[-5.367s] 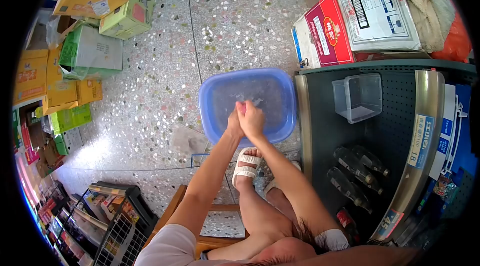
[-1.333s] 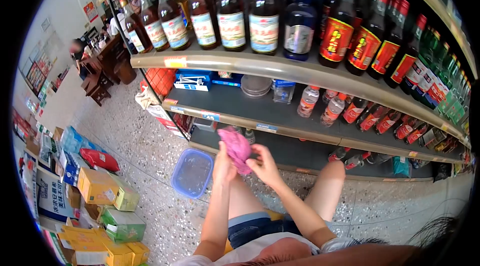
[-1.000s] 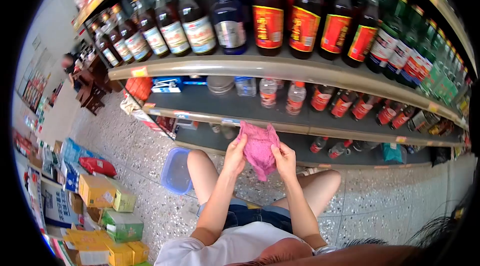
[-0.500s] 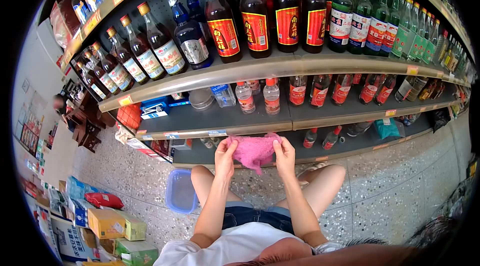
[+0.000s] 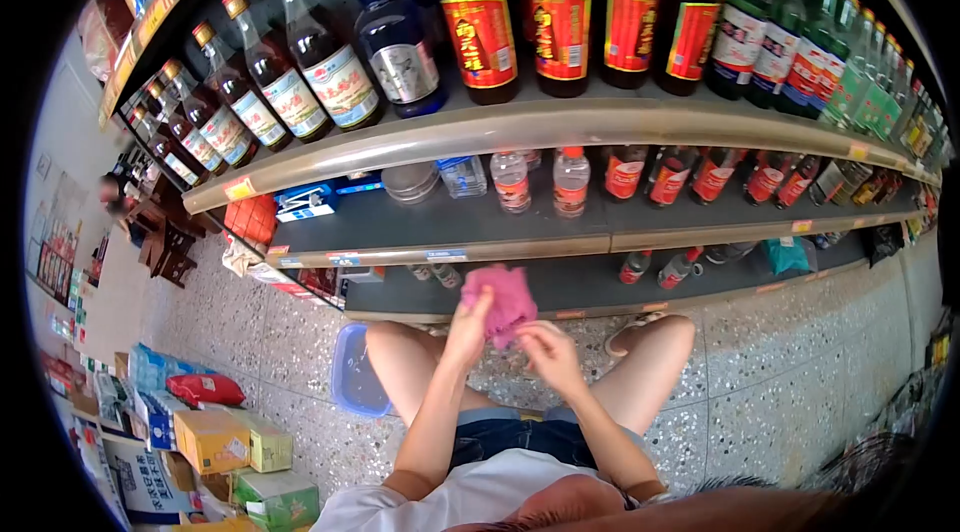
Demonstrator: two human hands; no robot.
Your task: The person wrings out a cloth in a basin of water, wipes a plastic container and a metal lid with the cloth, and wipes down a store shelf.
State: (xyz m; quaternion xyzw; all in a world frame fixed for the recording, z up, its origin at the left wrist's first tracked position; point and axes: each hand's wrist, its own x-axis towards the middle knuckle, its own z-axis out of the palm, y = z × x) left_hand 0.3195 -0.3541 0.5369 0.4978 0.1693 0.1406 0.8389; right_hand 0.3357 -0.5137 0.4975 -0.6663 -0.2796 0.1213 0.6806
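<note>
A pink cloth (image 5: pixel 502 300) is bunched up in front of the bottom shelf, above my knees. My left hand (image 5: pixel 470 324) is closed on its left side, with the thumb pressed over it. At the cloth's lower right corner, my right hand (image 5: pixel 548 350) has its fingers pinched together on or right beside the edge; exact contact is hard to make out. A blue plastic basin (image 5: pixel 361 372) with a little in its bottom stands on the floor by my left leg.
Dark liquor bottles with red labels (image 5: pixel 480 42) line the upper shelf (image 5: pixel 560 120). Small clear bottles (image 5: pixel 570 182) stand on the middle shelf (image 5: pixel 400 222). Cardboard boxes (image 5: pixel 212 440) are stacked on the floor at left. A teal bag (image 5: pixel 786 255) lies on the bottom shelf.
The cloth was stretched between both hands; now it is bunched toward my left hand. My right hand has moved down and left. The view has shifted closer to the shelf.
</note>
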